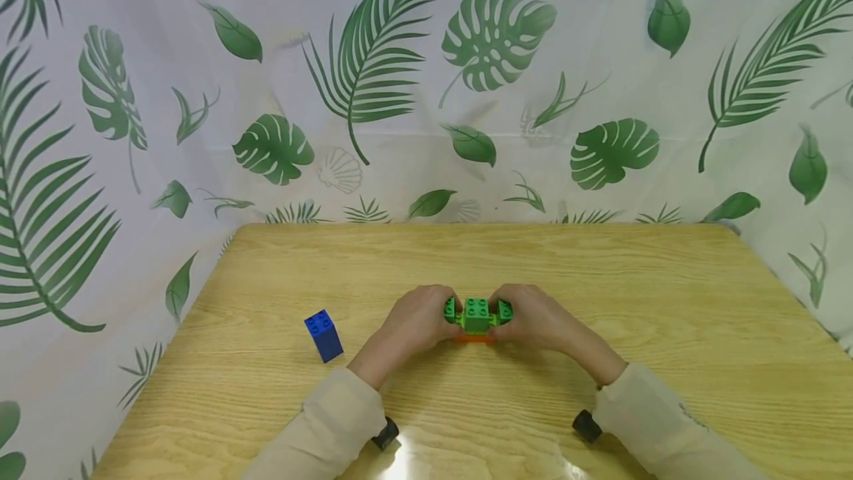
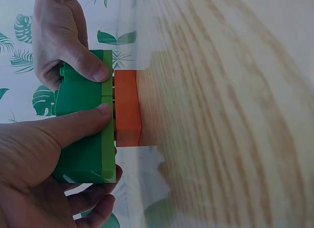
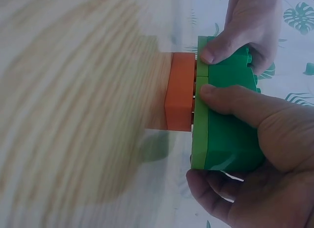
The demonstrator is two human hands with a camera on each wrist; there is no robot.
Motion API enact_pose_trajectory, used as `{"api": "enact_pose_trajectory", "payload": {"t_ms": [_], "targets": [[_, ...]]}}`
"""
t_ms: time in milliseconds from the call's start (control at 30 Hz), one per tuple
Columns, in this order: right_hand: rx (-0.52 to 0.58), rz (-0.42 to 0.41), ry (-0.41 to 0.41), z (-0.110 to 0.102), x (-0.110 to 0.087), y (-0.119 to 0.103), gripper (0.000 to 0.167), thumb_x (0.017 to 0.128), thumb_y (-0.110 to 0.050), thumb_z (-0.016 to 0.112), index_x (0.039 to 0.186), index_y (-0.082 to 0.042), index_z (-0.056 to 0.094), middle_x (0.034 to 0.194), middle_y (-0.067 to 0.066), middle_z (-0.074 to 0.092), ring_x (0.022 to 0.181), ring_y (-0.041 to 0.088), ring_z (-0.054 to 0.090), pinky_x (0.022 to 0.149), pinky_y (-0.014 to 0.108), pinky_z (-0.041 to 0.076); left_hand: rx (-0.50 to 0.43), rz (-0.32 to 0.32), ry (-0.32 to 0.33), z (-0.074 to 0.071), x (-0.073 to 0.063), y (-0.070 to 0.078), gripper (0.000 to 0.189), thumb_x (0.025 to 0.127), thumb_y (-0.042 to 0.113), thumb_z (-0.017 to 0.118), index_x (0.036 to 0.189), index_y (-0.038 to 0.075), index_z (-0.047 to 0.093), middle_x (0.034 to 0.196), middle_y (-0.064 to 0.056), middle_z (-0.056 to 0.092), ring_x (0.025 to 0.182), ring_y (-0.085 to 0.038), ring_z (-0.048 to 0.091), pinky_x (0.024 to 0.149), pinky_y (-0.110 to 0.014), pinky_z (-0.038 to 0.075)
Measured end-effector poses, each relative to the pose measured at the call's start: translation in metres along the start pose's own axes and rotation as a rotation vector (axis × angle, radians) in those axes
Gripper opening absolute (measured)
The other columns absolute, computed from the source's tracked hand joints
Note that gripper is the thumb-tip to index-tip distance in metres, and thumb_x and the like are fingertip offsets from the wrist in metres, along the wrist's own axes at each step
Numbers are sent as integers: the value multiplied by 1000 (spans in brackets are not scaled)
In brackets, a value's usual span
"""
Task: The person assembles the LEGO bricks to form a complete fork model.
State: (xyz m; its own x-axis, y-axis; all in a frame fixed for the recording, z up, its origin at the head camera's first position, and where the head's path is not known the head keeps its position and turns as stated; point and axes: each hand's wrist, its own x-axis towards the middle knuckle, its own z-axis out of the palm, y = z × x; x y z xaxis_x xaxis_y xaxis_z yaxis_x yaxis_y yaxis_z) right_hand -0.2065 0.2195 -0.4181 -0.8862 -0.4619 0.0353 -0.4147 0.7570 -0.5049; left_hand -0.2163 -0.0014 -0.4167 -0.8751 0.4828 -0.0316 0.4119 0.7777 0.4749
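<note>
A: Position of green assembly (image 1: 476, 315)?

B: Directly above orange block (image 2: 128, 110), narrow gap visible; both roughly midway between left and right edges of table (image 1: 680, 280).

A: Hand status?

B: Left hand (image 1: 423, 315) and right hand (image 1: 533, 317) each grip one end.

A: Remaining parts?

B: Blue block (image 1: 324, 337), upright, toward left edge.

The person wears a pale beige long-sleeved top, its left sleeve (image 1: 313, 432) creased near the loose left cuff (image 1: 355, 395) and its right sleeve (image 1: 666, 428) bearing a small dark marking (image 1: 693, 415), with a short black left cylinder (image 1: 386, 433) and a matching right cylinder (image 1: 587, 427) beside the cuffs.
</note>
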Motion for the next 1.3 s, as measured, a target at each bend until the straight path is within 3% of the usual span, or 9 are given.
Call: {"api": "enact_pose_trajectory", "payload": {"t_ms": [300,600,867,1300], "targets": [[-3,-22,7,2,0,2,37,80,-19,91,103,2,71,94,3,69,79,13,58,71,31,50,86,48,17,2,3,-1,36,83,37,89,110,17,78,108,2,74,95,-17,66,84,-36,49],[-6,-24,17,2,-2,3,36,78,-23,93,98,-2,71,88,-1,67,75,11,56,67,28,49,112,81,48,3,4,-1,33,79,41,91,103,20,80,98,6,75,81,-11,64,71,-29,45],[-61,-69,10,1,0,7,34,77,-27,92,94,-7,71,85,-5,64,73,8,53,65,27,47,115,77,44,5,7,-6,34,78,45,91,102,24,80,95,8,74,74,-8,60,69,-28,44],[-82,-93,-24,1,7,7,31,78,-29,91,87,-11,68,79,-8,59,69,8,48,61,26,42,112,43,8,2,8,-5,36,77,46,92,102,25,80,98,8,74,80,-10,62,73,-31,46]]}}
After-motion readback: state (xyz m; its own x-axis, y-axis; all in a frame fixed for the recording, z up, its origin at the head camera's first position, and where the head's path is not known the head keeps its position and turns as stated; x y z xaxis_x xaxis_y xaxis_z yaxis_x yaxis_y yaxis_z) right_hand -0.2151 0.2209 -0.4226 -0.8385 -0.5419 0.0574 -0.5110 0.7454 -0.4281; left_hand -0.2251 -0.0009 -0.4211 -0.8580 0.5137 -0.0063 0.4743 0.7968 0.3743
